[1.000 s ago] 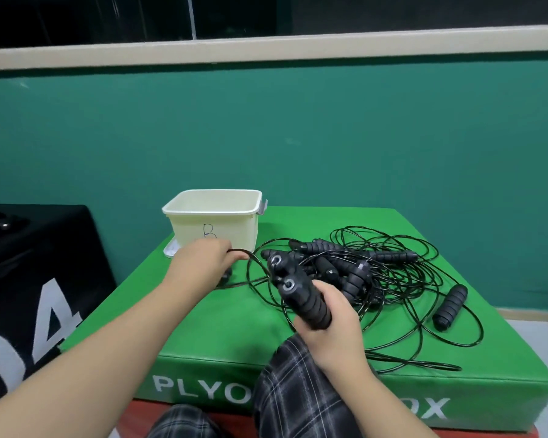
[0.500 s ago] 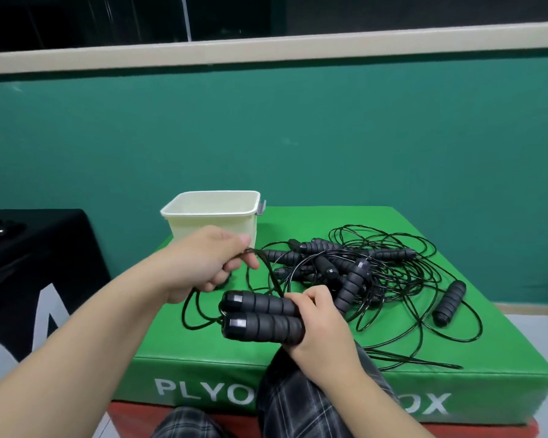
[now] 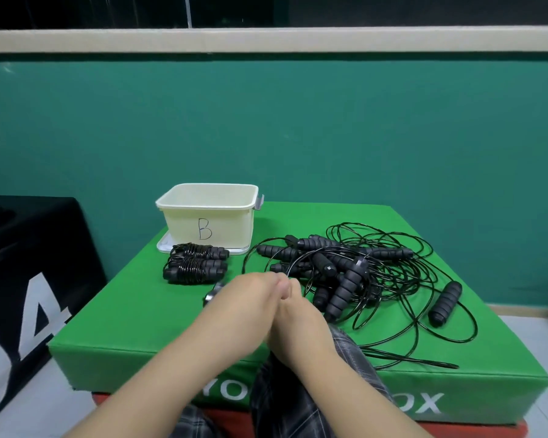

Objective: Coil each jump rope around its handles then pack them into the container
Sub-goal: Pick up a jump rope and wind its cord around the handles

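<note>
My left hand [image 3: 250, 298] and my right hand [image 3: 301, 308] meet knuckle to knuckle over the front middle of the green box. Between them they hold a black jump rope. Only one handle end [image 3: 211, 296] pokes out left of my left hand, and the rest is hidden. My right hand grips the handles. My left hand's fingertips pinch the thin cord [image 3: 293, 267], which loops up from there. Two coiled ropes [image 3: 195, 263] lie in front of the cream container [image 3: 225, 229] marked B. A tangled pile of ropes [image 3: 355, 273] lies to the right.
The container stands on its lid [image 3: 164, 248] at the back left of the green plyo box [image 3: 133, 311]. A lone black handle [image 3: 445, 303] lies at the right, with loose cord trailing to the front edge. A black box [image 3: 29, 263] stands left. My plaid-clad knee is below.
My left hand has come down and right onto the handles, meeting my right hand. The handles are now almost hidden. The coiled ropes by the container are uncovered.
</note>
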Demonstrator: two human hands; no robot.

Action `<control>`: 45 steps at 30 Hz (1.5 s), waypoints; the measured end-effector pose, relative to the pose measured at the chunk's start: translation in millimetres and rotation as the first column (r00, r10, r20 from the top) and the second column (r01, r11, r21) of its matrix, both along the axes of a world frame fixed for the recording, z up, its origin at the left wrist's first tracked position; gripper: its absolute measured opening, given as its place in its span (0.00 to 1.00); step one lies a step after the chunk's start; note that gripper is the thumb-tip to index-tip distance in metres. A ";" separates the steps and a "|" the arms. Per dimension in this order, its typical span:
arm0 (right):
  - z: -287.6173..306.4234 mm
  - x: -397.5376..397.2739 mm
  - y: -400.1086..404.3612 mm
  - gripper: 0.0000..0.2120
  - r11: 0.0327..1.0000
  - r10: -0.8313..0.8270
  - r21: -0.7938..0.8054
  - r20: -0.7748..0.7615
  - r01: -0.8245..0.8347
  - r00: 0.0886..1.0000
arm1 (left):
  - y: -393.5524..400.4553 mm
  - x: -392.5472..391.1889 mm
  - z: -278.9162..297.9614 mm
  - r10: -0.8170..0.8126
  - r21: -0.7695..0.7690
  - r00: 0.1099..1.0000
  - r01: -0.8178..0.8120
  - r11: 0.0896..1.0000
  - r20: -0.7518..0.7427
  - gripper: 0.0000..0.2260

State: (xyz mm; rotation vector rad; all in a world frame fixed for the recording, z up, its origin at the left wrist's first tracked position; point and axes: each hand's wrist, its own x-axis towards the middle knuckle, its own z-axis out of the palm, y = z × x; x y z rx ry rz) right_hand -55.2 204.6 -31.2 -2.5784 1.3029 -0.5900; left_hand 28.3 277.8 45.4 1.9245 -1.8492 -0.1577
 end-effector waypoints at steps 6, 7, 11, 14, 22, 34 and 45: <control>7.1 -11.4 -12.1 0.26 0.990 -0.045 0.141 0.295 0.003 0.955 | 13.9 -13.8 -33.5 -0.017 -0.062 0.982 0.029 0.998 0.188 0.13; 6.7 -12.4 -12.5 0.24 0.992 -0.053 0.122 0.298 0.017 0.953 | 16.2 -13.5 -39.9 -0.023 -0.093 0.989 0.037 0.995 0.145 0.14; 4.3 -12.3 -11.0 0.17 0.986 -0.127 0.143 0.304 0.087 0.944 | 22.6 -6.3 -62.6 -0.015 -0.155 0.986 -0.011 0.988 -0.166 0.18; 3.4 -10.5 -9.9 0.17 0.986 -0.150 0.114 0.273 0.123 0.950 | 22.7 -5.1 -67.4 -0.009 -0.084 0.925 -0.024 0.996 -0.381 0.13; 5.1 -6.8 -3.2 0.11 0.993 -0.117 -0.011 0.145 0.120 0.983 | -3.7 -11.0 -51.1 0.147 -0.045 0.886 -0.185 0.982 -0.439 0.15; 3.8 -11.1 -9.4 0.16 0.995 -0.087 0.052 0.167 0.079 0.982 | 0.0 -21.4 -69.1 0.003 -0.213 0.977 -0.049 0.976 -0.213 0.12; 2.0 -13.1 -19.6 0.15 0.951 -0.266 0.269 0.453 0.154 0.851 | -7.9 -4.9 -105.7 0.017 -0.173 0.935 -0.083 0.982 -0.353 0.15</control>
